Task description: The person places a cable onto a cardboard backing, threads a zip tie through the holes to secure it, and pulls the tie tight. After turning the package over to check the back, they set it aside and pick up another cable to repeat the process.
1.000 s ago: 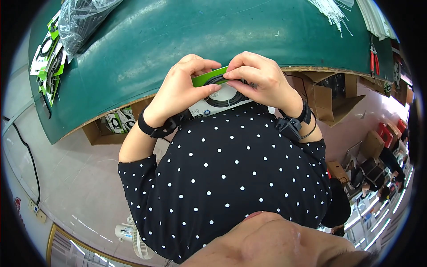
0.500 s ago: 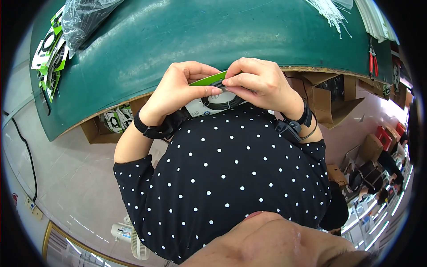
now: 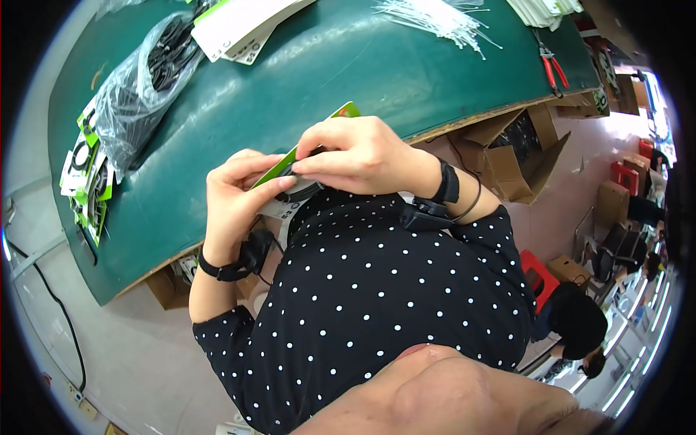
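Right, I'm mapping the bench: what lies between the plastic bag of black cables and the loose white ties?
In the head view, overlapping white cards lie beside the plastic bag, then bare green tabletop runs to the white ties.

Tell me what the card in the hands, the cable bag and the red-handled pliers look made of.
Green-and-white card: probably coated cardboard, smooth; it looks thin and stiff.
Cable bag: clear, glossy plastic film, judging by its wrinkles and shine.
Red-handled pliers: grey head, likely metal; evenly coloured red grips suggest plastic or rubber.
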### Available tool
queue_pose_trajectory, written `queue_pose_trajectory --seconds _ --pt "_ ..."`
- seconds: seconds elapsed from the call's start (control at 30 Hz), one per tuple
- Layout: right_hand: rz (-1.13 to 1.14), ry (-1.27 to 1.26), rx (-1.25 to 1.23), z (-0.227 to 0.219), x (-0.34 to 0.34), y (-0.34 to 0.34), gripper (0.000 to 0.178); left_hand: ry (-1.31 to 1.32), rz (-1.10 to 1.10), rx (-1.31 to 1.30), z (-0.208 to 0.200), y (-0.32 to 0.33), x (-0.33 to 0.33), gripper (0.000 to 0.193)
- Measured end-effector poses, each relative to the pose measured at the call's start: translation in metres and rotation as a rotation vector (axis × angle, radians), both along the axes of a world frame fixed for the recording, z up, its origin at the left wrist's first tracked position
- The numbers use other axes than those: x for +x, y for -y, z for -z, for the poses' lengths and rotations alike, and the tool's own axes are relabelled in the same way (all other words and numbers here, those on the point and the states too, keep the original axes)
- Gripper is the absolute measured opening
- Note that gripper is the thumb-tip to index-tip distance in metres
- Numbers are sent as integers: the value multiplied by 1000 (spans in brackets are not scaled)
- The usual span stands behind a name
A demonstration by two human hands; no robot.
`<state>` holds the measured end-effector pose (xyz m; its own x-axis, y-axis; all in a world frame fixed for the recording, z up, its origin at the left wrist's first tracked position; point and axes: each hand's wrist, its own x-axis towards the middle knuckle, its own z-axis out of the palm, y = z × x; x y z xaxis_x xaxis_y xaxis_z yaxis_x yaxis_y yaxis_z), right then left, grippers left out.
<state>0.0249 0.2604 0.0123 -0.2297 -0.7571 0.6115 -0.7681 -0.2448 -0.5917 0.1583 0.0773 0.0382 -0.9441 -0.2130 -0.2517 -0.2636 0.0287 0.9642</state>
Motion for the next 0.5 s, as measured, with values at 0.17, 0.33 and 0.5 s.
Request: queue_pose_trajectory --seconds 0.17,0.33,0.5 --pt "-76 33 -38 -7 -11 -2 15 -4 -32 21 -3 5 0 27" --pt "90 2 -78 -6 -64 -16 16 0 -57 35 -1 3 0 27" --pt "884 -574 540 41 -169 -54 14 11 -58 22 1 3 -2 27"
